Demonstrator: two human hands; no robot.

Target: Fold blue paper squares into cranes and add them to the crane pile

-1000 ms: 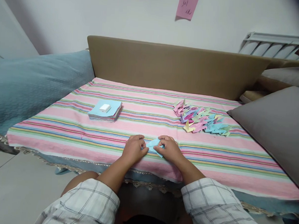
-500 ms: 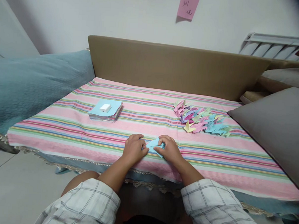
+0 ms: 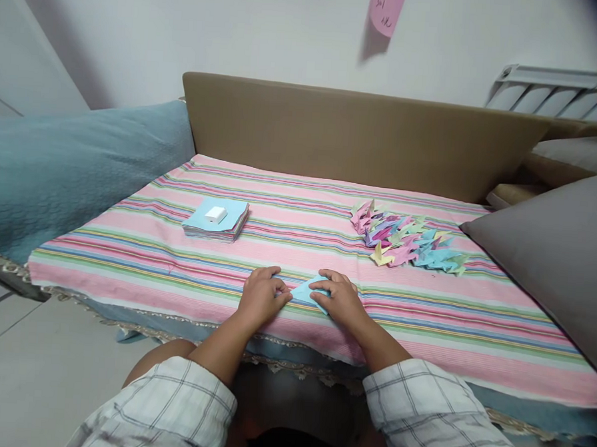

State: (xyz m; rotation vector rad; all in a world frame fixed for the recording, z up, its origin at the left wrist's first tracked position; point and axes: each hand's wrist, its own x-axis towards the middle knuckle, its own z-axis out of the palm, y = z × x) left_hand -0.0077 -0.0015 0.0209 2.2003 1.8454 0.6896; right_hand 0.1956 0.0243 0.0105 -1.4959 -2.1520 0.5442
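Observation:
Between my hands, close to the front edge of the striped cloth (image 3: pixel 292 336), lies a light-blue folded sheet of origami paper (image 3: pixel 305 292) with a pointed left end. My left hand (image 3: pixel 263 295) has its thumb and finger closed at that pointed tip. On the wider right end, my right hand (image 3: pixel 341 296) grips the paper with bent fingers, covering part of it. A stack of square paper (image 3: pixel 241 224) sits to the left, a small white block (image 3: pixel 215 214) on top of it. Several folded paper cranes (image 3: pixel 402 241) in pink, purple, yellow, green and blue are bunched at the right.
Behind the cloth stands a brown backrest (image 3: pixel 363 140). A blue-covered armrest (image 3: pixel 81 165) borders the left side and a grey cushion (image 3: pixel 557 257) the right. A pink note (image 3: pixel 387 11) hangs on the wall.
The view has shifted slightly. My left hand has moved a little left, towards the paper's tip, and the folded paper now looks flatter. My right hand stays on its right end.

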